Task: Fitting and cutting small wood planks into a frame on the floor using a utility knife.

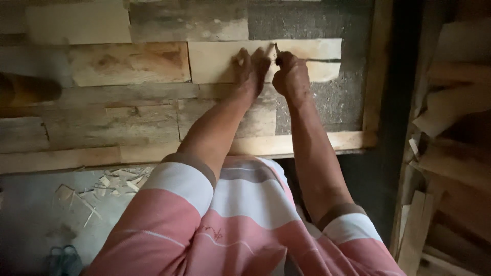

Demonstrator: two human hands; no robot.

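A pale wooden board point(220, 64) lies flat among other planks on a large wooden panel point(128, 122). My left hand point(250, 71) presses down on the pale board, fingers spread on its surface. My right hand point(291, 76) is just to its right, closed around a thin pencil-like marker point(277, 50) whose tip touches the board. A dark line runs rightward along the board from my right hand. Both forearms reach out from pink-and-white striped sleeves.
Wood chips and splinters point(110, 184) lie on the grey floor at lower left. A stack of wooden slats and offcuts point(445, 153) fills the right side. A blue sandal point(64, 260) rests at the bottom left. A dark gap point(399, 102) separates the panel from the stack.
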